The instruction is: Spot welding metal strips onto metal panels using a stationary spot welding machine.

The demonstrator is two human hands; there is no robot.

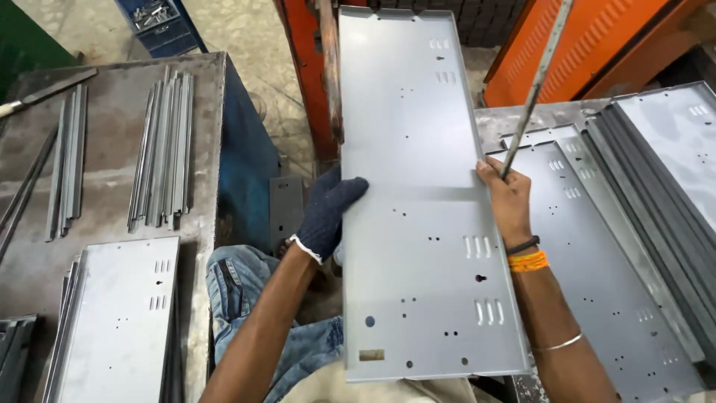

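Note:
A long grey sheet-metal panel (pixel 418 216) with punched holes and slots lies lengthwise in front of me over my lap. My left hand (pixel 328 209), in a dark blue knit glove, grips its left edge about midway. My bare right hand (pixel 506 195) rests on the panel's right edge and also holds a thin metal rod (pixel 538 78) that points up and away. Orange thread and a dark band circle the right wrist.
To the right lies a stack of similar panels (pixel 641 246). The steel table (pixel 112 201) at left carries bundles of narrow metal strips (pixel 162 149), a file and more panels (pixel 119 313). An orange machine frame (pixel 313 82) stands ahead, and a blue bin of small parts (pixel 156 19) sits on the floor.

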